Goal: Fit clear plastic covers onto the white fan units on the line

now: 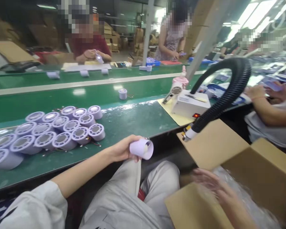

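Observation:
My left hand (126, 149) is wrapped around a lavender plastic cylinder housing (138, 149), held above my lap with its hollow end facing right. Something pale shows inside it. My right hand (211, 183) is over the flap of an open cardboard box (259, 168), smeared by motion, so its grip is unclear. Clear plastic bag (228, 181) lines the box beside that hand. To the left on the green bench, several similar lavender cylinders (62, 140) stand in rows with round grilles on top and thin wires near some bases.
A white box (190, 106) with a lit red switch carries a black flexible hose (238, 82) arching toward me. A small handheld fan (175, 90) lies by it. One lavender part (122, 93) stands on the green belt (90, 90). Co-workers sit opposite and at right.

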The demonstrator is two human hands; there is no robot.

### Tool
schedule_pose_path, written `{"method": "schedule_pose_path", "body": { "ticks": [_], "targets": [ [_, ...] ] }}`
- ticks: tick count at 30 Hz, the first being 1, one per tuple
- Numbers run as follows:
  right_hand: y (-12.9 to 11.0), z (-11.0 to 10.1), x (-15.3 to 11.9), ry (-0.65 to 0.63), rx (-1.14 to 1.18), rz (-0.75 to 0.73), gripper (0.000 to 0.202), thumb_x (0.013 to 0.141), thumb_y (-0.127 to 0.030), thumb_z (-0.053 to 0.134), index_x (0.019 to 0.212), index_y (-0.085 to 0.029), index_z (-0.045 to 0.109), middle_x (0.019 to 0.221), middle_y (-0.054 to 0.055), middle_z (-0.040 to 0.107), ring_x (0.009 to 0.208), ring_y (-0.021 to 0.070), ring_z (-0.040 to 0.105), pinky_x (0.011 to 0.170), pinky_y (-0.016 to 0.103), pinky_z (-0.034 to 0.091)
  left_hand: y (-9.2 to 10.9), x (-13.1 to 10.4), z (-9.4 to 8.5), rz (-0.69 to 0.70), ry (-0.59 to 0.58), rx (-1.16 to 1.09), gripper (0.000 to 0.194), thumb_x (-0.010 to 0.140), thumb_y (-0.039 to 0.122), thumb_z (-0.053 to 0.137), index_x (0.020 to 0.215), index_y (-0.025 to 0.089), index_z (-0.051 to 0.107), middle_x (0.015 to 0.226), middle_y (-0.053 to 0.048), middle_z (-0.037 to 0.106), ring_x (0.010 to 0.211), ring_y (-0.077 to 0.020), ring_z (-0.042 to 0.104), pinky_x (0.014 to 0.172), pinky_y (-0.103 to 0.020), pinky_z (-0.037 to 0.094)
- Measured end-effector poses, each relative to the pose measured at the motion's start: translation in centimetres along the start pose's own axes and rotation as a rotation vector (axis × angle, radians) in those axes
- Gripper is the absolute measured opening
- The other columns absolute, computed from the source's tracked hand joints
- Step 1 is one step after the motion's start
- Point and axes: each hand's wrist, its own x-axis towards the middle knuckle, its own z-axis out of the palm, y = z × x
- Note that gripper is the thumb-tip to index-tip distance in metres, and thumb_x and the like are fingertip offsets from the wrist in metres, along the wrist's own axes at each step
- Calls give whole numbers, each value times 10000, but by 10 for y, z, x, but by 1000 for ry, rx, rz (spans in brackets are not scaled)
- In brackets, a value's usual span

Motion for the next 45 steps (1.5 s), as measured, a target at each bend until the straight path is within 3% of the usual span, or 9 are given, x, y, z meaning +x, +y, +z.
{"method": "schedule_pose_path", "body": {
  "ticks": [5,10,13,16,21,28,32,36,45],
  "targets": [
    [-69,53,25,-52,-339,-152,456,933,-329,542,1384,-298,490,1317,137,514,1151,322,563,895,471,541,-39,17,33,-123,-214,221,379,805,494,570,950,148,624,819,-23,588,523,-79,476,370,-175,325],
    [-80,66,35,-111,-327,-43,149,838,-174,650,973,-220,692,1291,123,529,1127,320,540,863,471,530,-33,8,42,232,-237,838,200,872,323,566,953,191,691,990,-39,603,869,-146,570,774,-263,454],
    [-82,64,33,-101,-66,51,82,807,-204,697,742,-202,647,1198,89,568,1114,282,555,921,439,496,-35,3,43,365,-98,970,273,826,405,651,1011,205,664,960,-35,590,864,-160,561,782,-285,442],
    [-86,63,35,-65,181,166,229,890,-315,600,697,-203,654,1068,82,602,1007,242,602,838,371,521,-46,2,42,420,0,973,508,678,517,763,1068,212,651,964,-43,565,845,-174,560,733,-290,459],
    [-82,62,36,68,351,324,309,835,-383,649,585,-201,660,945,79,657,889,234,631,702,323,525,-64,9,35,517,-49,958,670,579,492,834,1174,248,646,1262,-127,523,1147,-279,540,980,-413,450],
    [-71,61,32,118,649,438,327,764,-444,748,544,-208,691,930,89,729,920,269,667,689,351,566,-57,5,37,262,-245,619,716,613,323,848,1269,230,577,1212,-111,629,1048,-247,626,878,-346,516],
    [-70,62,26,37,630,268,169,749,-399,791,819,-248,761,1198,78,678,1132,307,614,873,434,564,-57,-2,42,164,-218,391,658,690,249,797,1290,245,527,1254,-102,578,1047,-221,620,884,-361,525],
    [-72,63,17,17,266,52,356,798,-260,763,1143,-285,678,1377,69,556,1261,299,524,1062,495,440,-63,-7,42,101,-146,242,671,708,264,792,1308,254,493,1146,-74,599,994,-196,626,869,-353,524],
    [-77,59,13,-70,351,54,424,849,-269,708,1249,-275,567,1246,68,632,1126,273,617,932,441,569,-57,-14,37,205,-262,370,783,669,243,824,1373,301,488,1403,-108,515,1208,-283,564,963,-386,499]
  ]
}}
